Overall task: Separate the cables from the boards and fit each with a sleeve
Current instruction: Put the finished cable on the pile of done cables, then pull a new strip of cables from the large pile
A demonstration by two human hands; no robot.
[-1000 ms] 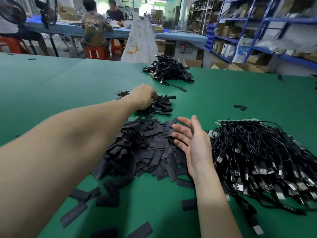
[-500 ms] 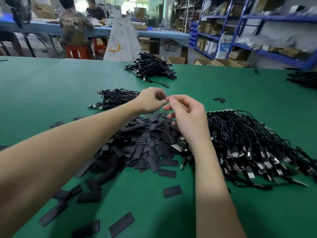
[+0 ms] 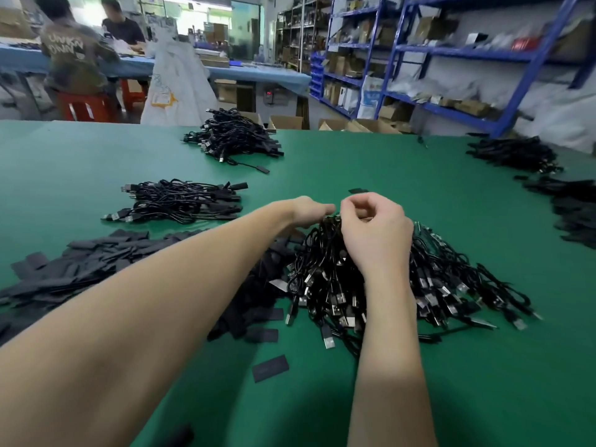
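A big tangle of black USB cables lies right of centre on the green table. My left hand and my right hand meet at the top of this tangle. Their fingertips pinch a small cable end between them, and the right hand's fingers are curled over it. What exactly the piece is stays hidden by the fingers. A heap of flat black sleeves spreads to the left, partly under my left forearm. A small bundle of cables lies beyond the sleeves.
Another cable heap sits far back, and more dark piles lie along the right edge. Loose sleeves dot the near table. Behind the table, two people sit at a blue bench beside a white bag, with blue shelving to the right.
My left hand came back from the small bundle and my open right hand left the sleeve heap. They met and now pinch together at the top of the cable tangle.
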